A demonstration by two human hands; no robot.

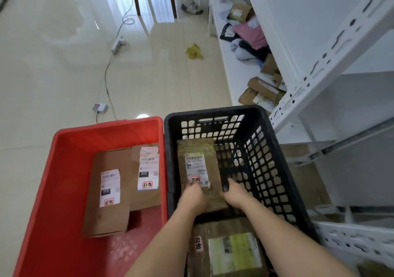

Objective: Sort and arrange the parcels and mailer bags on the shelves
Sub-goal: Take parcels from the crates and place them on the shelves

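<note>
- Both hands are reaching down into the black crate [266,170], going for the taped brown parcel [198,163] that's leaning against the crate's left wall, label facing up.
- The left hand [193,195] is gripping the parcel's near bottom edge, fingers curling over it right by the red stamp on the label. The right hand [232,191] is sitting at the parcel's 3 o'clock side with fingers bent against that edge, but the blur means I can't tell if it's really pinching yet.
- Another parcel [228,251] is lying in the same crate at 6 o'clock, under the forearms.
- My take on doing this well: get both hands hooked under opposite edges before lifting, keep it label-up so it's readable, and lift straight up to clear the rim.
- The white shelves [319,67] are waiting at 2 o'clock; the red bin [64,180] with two boxes is at 9.
</note>
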